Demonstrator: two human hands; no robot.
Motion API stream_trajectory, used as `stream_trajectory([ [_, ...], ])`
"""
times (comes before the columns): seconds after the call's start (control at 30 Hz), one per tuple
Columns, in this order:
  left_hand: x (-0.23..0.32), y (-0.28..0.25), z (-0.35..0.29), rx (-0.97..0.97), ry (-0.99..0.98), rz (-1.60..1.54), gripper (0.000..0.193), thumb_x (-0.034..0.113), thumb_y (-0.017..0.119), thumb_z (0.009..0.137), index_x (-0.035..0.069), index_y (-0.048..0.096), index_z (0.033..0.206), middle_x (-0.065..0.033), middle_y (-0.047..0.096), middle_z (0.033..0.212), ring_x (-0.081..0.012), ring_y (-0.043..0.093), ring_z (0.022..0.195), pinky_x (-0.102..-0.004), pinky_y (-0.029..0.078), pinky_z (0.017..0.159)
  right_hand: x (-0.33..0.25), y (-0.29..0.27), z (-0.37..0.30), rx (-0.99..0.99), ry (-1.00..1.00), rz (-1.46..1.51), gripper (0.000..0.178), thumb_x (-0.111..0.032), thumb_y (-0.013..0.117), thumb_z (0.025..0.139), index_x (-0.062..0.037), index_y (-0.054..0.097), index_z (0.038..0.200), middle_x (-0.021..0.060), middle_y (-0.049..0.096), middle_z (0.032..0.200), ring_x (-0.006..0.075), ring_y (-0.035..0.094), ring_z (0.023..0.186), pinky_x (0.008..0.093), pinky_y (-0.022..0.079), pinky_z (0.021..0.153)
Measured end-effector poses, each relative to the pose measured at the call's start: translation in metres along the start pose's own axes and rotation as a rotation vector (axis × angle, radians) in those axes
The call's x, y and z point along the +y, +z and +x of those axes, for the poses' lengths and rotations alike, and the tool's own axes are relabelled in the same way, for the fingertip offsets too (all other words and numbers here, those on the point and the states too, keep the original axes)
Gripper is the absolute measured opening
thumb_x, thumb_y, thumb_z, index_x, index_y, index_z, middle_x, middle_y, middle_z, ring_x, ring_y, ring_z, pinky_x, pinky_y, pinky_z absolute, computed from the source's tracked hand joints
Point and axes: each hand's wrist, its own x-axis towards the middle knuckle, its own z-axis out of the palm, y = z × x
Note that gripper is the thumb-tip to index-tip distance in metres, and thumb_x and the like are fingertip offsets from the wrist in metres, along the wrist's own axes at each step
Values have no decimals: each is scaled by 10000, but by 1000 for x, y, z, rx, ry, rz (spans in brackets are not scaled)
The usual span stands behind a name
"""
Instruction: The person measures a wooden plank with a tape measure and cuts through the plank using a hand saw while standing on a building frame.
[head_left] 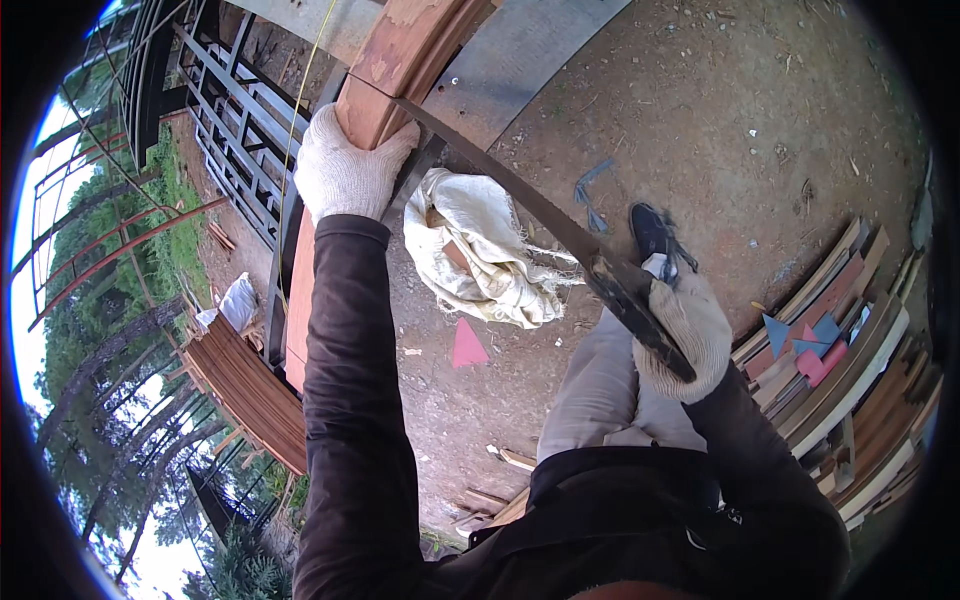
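While the person looks down from a raised spot, the left hand (345, 170), in a white knit glove, is closed around the near end of a reddish wooden plank (385, 75) that runs away toward the far side. The right hand (685, 335), gloved the same way, is wrapped tight on the dark handle of a long curved blade (530, 215). The blade's far tip lies against the right edge of the plank, just beyond the left hand's fingers.

Progress, as a judgement only: pale patches on the plank's far face suggest some surface is already shaved off. The stretch under the glove looks uncut, so most of the trimming appears left. No fresh shavings can be made out on the ground.

Surroundings: a crumpled white sack (480, 250) lies on the bare dirt ground (720, 110) below the blade, between the two hands. A pink triangular piece (467, 345) lies just near of it. To the right, stacked boards (850, 350) carry blue and pink triangular offcuts (810, 345). To the left, a second stack of reddish planks (250, 385) sits beside a grey metal frame (235, 130). A small white bag (238, 302) rests at that stack's far end. No labels or signs are legible.
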Motion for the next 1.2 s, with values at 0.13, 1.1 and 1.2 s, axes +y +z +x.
stream_trajectory([
  [0.13, 9, 5, 7, -36, 1, -21, 801, 541, 956, 628, 33, 691, 1188, -195, 747, 1134, -387, 739, 1054, -467, 587, 924, 23, 40, 53, 28, -7, 66, 578, -103, 759, 884, -56, 613, 1441, 102, 740, 928, 296, 689, 748, 429, 487, 677],
  [1.1, 3, 0, 1, -21, -19, -15, 785, 534, 963, 620, 33, 692, 1160, -190, 753, 1113, -387, 742, 1043, -462, 590, 917, 7, 22, 7, 68, 47, 56, 612, -94, 809, 818, -18, 645, 1402, 105, 748, 927, 313, 685, 748, 431, 511, 730],
  [1.2, 0, 4, 1, 35, 21, -11, 801, 550, 962, 615, 35, 692, 1166, -191, 753, 1108, -388, 742, 1039, -465, 591, 918, 3, 7, -10, -86, 409, 303, 614, -57, 789, 858, 5, 608, 1442, 151, 746, 994, 326, 667, 714, 425, 523, 674],
])
